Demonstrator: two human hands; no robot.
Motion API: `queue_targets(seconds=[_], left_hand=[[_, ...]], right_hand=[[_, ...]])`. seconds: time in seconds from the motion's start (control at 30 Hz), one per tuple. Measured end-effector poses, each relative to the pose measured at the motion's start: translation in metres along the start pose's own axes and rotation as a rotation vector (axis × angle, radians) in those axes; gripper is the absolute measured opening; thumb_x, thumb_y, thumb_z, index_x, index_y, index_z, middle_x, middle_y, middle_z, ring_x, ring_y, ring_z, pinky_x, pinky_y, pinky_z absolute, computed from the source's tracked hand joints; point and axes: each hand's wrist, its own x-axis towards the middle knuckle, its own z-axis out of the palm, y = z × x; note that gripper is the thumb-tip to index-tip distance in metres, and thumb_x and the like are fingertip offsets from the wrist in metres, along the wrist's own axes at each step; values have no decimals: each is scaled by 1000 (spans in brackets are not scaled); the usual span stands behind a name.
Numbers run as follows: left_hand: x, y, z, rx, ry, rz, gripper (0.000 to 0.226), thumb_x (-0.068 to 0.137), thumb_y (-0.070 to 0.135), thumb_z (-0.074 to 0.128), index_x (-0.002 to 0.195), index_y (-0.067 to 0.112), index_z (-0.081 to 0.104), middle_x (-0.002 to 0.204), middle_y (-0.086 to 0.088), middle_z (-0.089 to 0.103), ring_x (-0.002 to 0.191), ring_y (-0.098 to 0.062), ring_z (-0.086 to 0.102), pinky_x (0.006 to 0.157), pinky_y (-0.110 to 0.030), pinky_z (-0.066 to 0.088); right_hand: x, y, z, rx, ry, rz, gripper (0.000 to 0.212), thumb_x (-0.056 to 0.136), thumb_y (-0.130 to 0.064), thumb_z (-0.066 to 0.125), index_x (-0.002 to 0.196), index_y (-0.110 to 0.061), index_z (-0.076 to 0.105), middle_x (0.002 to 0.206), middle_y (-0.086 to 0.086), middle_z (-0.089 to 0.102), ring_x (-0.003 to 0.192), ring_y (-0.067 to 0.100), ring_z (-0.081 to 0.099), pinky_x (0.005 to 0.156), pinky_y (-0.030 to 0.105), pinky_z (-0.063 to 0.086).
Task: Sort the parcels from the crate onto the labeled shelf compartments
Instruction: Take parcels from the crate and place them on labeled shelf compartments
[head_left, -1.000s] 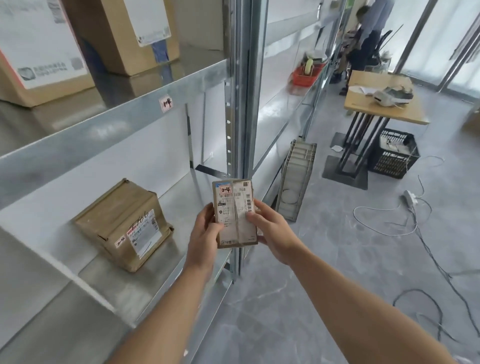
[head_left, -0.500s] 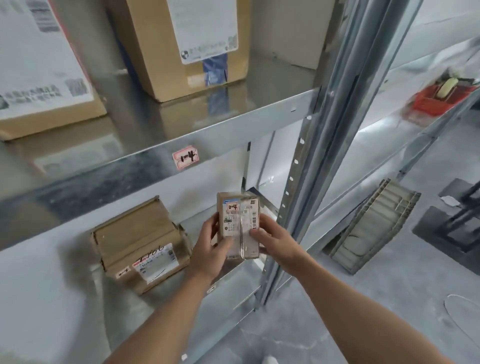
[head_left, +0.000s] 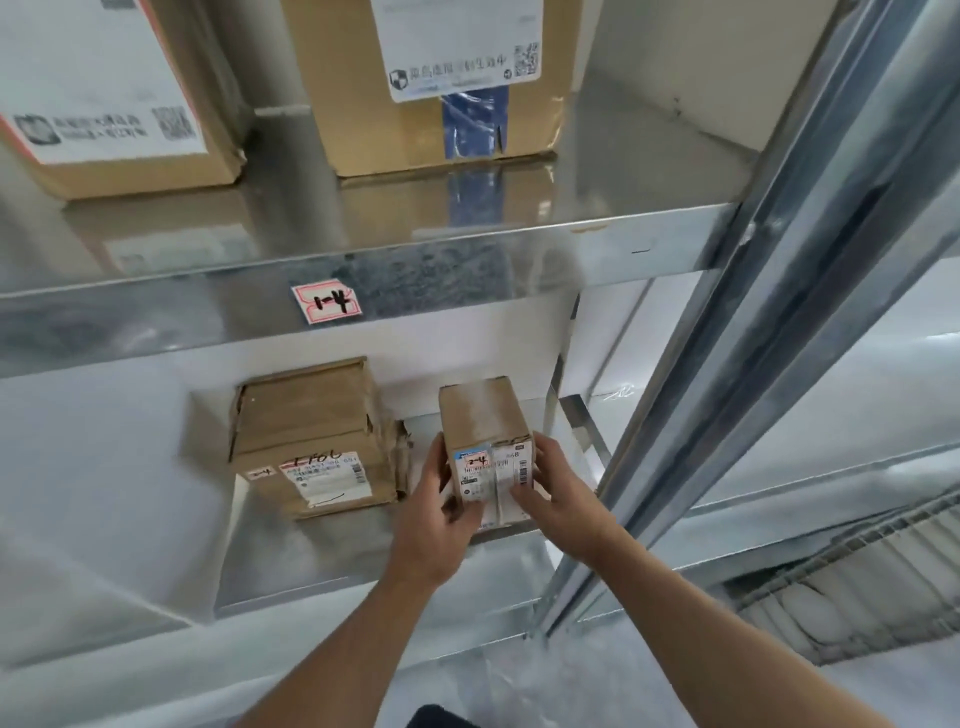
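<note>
A metal shelf (head_left: 363, 561) stands against a pale wall. The left grip (head_left: 434, 519) and right grip (head_left: 558, 493) clasp a small parcel (head_left: 485, 423) from either side, near the shelf's right front edge, perhaps resting on it. A bigger box (head_left: 311, 441) sits just left; a tag (head_left: 327, 304) marked 1-4 is stuck on the edge above.

The one camera is worn on the person's head, hard up against the steel shelving (head_left: 156, 317) and tipped forward and down along both forearms (head_left: 332, 654), so the fingers (head_left: 460, 512) on the small parcel (head_left: 480, 415) sit mid-frame, the shelf tag (head_left: 326, 304) above them, the upright (head_left: 779, 312) to their right
</note>
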Motion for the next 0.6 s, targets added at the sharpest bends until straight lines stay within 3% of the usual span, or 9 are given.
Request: queue_targets(seconds=[0.13,0.2,0.33,0.5,0.6], left_hand=[[-4,-14,6,88,12,-11,81,91,-5,63,154,29,27,117,32,65,104,8,64,86,-12,50],[-4,-17,8,117,43,-4,77,91,-4,63,156,21,29,119,25,65,106,6,64,89,-12,49],[-3,-22,10,142,84,10,67,94,6,62,154,14,33,128,7,63,118,-4,62,98,-20,49],[0,-25,15,169,134,-4,64,94,2,63,151,12,36,124,7,65,114,6,60,97,-17,49],[7,-27,16,229,150,-29,63,93,3,65,150,11,38,121,9,65,107,15,58,91,-5,44]], right_hand=[[-2,8,9,-68,23,-24,47,103,-18,53,142,-33,31,133,-9,61,127,7,56,107,35,49],[-1,10,12,-97,34,-14,48,104,-18,52,146,-29,31,134,-7,61,126,10,56,103,30,49],[1,8,11,-103,22,-37,50,103,-16,52,147,-23,30,125,-12,59,113,-1,53,82,2,43],[6,8,14,-79,52,-11,47,102,-21,55,144,-26,34,119,-14,62,106,5,60,86,16,49],[12,8,16,-82,75,23,45,102,-15,55,141,-28,37,113,-19,63,98,-10,61,79,8,46]])
